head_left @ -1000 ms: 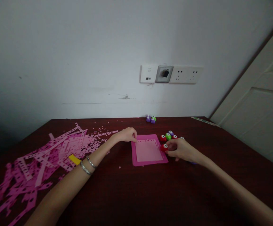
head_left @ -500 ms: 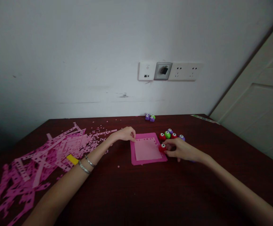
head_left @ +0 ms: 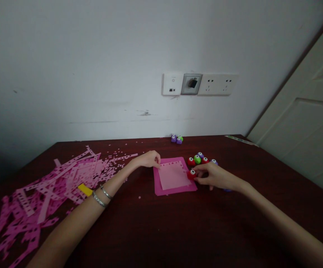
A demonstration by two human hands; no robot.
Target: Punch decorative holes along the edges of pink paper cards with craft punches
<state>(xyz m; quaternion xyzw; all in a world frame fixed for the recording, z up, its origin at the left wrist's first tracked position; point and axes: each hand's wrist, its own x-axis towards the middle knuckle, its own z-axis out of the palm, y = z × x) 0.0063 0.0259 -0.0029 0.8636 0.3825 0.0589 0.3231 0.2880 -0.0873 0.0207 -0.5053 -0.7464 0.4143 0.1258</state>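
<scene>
A light pink square of paper (head_left: 174,178) lies over darker pink sheets (head_left: 161,193), with a row of small punched holes along its top edge. My left hand (head_left: 150,159) pinches the paper's upper left corner. In my right hand (head_left: 211,175), between thumb and fingers, is a small red craft hole punch (head_left: 191,174) with a white eye-like button, set at the paper's right edge. Just behind that hand stand more punches: a red one (head_left: 191,161), a green one (head_left: 197,159) and several others, partly hidden by the hand.
A heap of punched pink paper strips (head_left: 49,186) and tiny cut-outs (head_left: 112,167) covers the table's left side, with a yellow piece (head_left: 85,189) on it. Purple and green punches (head_left: 177,139) stand by the wall. A patterned strip (head_left: 242,140) lies at the back right.
The view has shifted very slightly. The light pink paper looks a little turned against the darker sheets; both hands keep the same hold.
</scene>
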